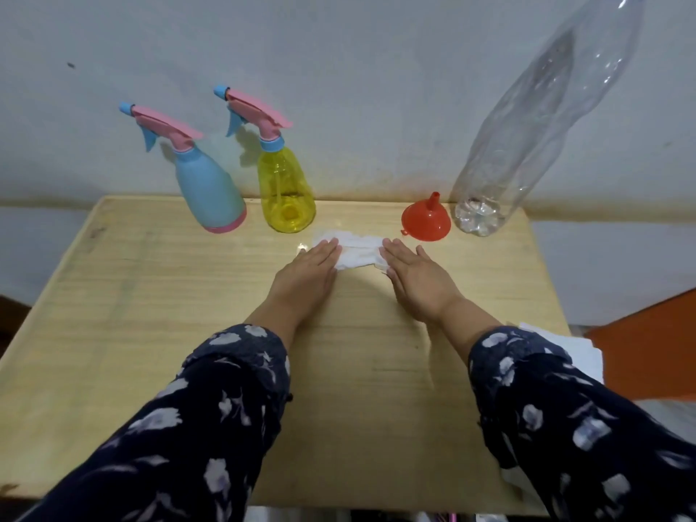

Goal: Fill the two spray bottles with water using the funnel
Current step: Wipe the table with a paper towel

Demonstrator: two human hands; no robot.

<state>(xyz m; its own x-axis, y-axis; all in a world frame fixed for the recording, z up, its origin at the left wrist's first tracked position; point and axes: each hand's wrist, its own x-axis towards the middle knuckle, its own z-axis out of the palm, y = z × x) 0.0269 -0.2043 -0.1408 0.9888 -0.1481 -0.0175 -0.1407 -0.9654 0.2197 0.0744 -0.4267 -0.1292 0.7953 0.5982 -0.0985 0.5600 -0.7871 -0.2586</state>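
Note:
A blue spray bottle (209, 190) and a yellow spray bottle (284, 190) stand at the back of the wooden table (113, 314), both with pink trigger heads screwed on. A red funnel (425, 220) lies mouth-down to their right. Beside it stands a tall clear plastic bottle (527, 126) that looks nearly empty. My left hand (309, 273) and my right hand (414, 280) lie flat, palms down, with fingers resting on the two ends of a white tissue (357, 250) in front of the bottles.
A wall rises right behind the table's back edge. More white tissue or paper (565, 348) lies at the table's right edge. An orange surface (647, 352) shows beyond the table at right.

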